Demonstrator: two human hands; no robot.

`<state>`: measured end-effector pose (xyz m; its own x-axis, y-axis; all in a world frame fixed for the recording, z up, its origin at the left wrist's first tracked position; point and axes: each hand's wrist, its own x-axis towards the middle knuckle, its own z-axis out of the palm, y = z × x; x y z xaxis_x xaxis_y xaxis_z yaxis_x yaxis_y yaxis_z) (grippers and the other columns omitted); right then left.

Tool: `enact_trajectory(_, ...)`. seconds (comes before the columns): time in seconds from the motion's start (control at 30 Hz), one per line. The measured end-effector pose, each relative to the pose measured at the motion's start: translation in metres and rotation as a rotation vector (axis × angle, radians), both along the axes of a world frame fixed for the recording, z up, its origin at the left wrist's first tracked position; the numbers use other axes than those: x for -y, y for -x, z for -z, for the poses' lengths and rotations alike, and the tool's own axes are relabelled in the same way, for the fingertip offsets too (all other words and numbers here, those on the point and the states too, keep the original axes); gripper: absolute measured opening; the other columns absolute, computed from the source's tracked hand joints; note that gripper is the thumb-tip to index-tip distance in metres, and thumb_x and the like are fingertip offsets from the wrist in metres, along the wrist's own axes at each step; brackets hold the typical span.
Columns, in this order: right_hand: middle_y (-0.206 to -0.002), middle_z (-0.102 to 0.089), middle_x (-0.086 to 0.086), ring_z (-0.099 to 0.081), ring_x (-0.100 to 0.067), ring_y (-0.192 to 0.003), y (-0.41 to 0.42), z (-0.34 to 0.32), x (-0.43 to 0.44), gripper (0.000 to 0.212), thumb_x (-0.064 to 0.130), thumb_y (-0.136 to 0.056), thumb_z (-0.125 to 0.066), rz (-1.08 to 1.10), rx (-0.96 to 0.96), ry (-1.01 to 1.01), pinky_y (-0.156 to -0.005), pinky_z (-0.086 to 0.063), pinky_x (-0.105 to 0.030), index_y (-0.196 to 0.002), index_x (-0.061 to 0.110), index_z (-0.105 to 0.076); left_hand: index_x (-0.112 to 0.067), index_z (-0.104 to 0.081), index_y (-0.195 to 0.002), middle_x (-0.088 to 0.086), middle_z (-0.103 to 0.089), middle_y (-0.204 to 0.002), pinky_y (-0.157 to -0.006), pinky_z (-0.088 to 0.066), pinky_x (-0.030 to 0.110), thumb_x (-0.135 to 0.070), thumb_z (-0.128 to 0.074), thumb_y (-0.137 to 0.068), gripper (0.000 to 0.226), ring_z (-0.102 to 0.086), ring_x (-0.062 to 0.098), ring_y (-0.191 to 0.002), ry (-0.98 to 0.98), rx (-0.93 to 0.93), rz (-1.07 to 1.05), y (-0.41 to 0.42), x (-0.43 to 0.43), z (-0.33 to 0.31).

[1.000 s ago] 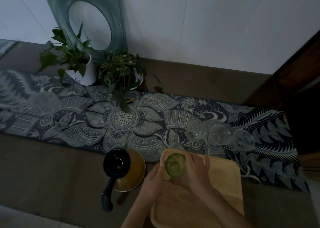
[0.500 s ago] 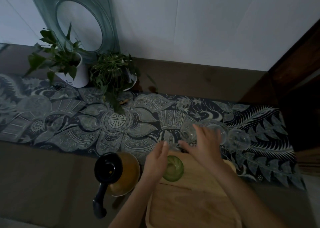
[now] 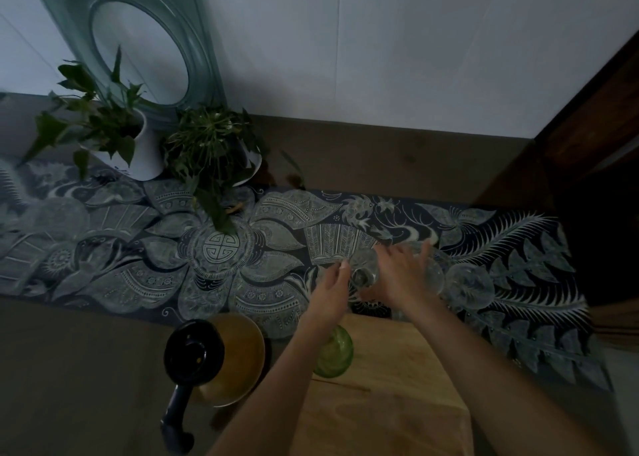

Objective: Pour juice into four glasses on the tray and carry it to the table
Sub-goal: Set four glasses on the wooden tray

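Observation:
A light wooden tray (image 3: 397,403) lies at the near edge of the counter. A green glass (image 3: 333,355) stands on its far left corner, partly behind my left forearm. Left of the tray stands a juice pitcher (image 3: 238,355) with a black lid and handle. Three clear glasses stand in a row on the patterned runner beyond the tray. My right hand (image 3: 401,275) curls its thumb and fingers round the leftmost clear glass (image 3: 364,269), which looks tilted. My left hand (image 3: 330,291) touches that glass's left side with its fingertips. The middle clear glass (image 3: 434,275) and the right clear glass (image 3: 470,284) stand free.
The dark patterned runner (image 3: 214,248) covers the counter. Two potted plants (image 3: 114,134) (image 3: 214,147) and an oval mirror (image 3: 138,51) stand at the back left against the white wall. A dark wooden frame (image 3: 594,120) borders the right side. The light is dim.
Both hands left the green glass standing on the tray and moved forward to the clear glasses. My right hand now closes round the leftmost one, and my left hand has come up beside it.

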<state>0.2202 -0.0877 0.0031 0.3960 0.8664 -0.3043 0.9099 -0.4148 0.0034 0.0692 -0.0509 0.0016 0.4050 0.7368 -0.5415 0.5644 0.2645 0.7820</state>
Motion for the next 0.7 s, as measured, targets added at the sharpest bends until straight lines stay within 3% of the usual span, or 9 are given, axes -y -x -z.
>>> enact_trajectory(0.17, -0.129, -0.064, 0.0, -0.05, -0.026, -0.13, 0.0, -0.006, 0.002, 0.1, 0.081, -0.054, -0.073, -0.009, -0.005, -0.018, -0.114, 0.004, -0.072, -0.132, 0.021, -0.053, -0.019, -0.056, -0.131, 0.004, -0.061, -0.122, -0.084, -0.039, 0.036, -0.066, -0.023, -0.1, 0.065, -0.058, 0.025, -0.113, -0.027, -0.008, -0.002, 0.002, 0.0, -0.007)
enact_trajectory(0.3, -0.126, -0.066, 0.001, -0.053, -0.025, -0.127, 0.006, -0.014, 0.005, 0.102, 0.088, -0.051, -0.065, -0.019, -0.014, -0.069, -0.115, 0.001, -0.072, -0.127, 0.021, -0.056, -0.023, -0.057, -0.13, 0.001, -0.063, -0.123, -0.092, -0.043, 0.041, -0.066, -0.024, -0.1, 0.063, -0.058, 0.023, -0.114, -0.056, 0.023, -0.017, 0.008, 0.005, -0.021)
enact_trajectory(0.43, -0.126, -0.065, 0.002, -0.053, -0.024, -0.126, 0.009, -0.033, 0.009, 0.115, 0.095, -0.041, -0.037, 0.042, -0.031, -0.18, -0.115, 0.003, -0.07, -0.128, 0.022, -0.057, -0.033, -0.062, -0.11, -0.012, -0.066, -0.105, -0.081, -0.044, 0.034, -0.063, -0.03, -0.1, 0.044, -0.063, 0.011, -0.102, -0.086, 0.102, -0.086, 0.014, 0.011, -0.044)
enact_trajectory(0.53, -0.121, -0.067, 0.004, -0.056, -0.022, -0.121, 0.014, -0.051, 0.021, 0.109, 0.096, -0.045, -0.042, 0.086, -0.038, -0.274, -0.116, -0.001, -0.07, -0.125, 0.025, -0.06, -0.041, -0.064, -0.103, -0.018, -0.068, -0.096, -0.082, -0.052, 0.033, -0.07, -0.032, -0.094, 0.044, -0.064, -0.003, -0.09, -0.091, 0.186, -0.116, 0.022, 0.02, -0.064)
enact_trajectory(0.63, -0.112, -0.07, 0.004, -0.061, -0.022, -0.114, 0.02, -0.064, 0.046, 0.097, 0.095, -0.049, -0.052, 0.136, -0.057, -0.404, -0.115, -0.008, -0.071, -0.115, 0.024, -0.063, -0.042, -0.065, -0.11, -0.023, -0.069, -0.103, -0.09, -0.055, 0.037, -0.07, -0.035, -0.095, 0.044, -0.065, -0.006, -0.095, -0.149, 0.232, -0.054, 0.03, 0.038, -0.074)
enact_trajectory(0.7, -0.11, -0.069, 0.002, -0.06, -0.024, -0.114, 0.026, -0.07, 0.068, 0.094, 0.095, -0.053, -0.054, 0.167, -0.078, -0.48, -0.115, -0.009, -0.07, -0.113, 0.022, -0.064, -0.045, -0.059, -0.128, -0.02, -0.068, -0.121, -0.099, -0.053, 0.04, -0.074, -0.042, -0.092, 0.049, -0.063, -0.002, -0.113, -0.141, 0.247, -0.013, 0.036, 0.055, -0.074)
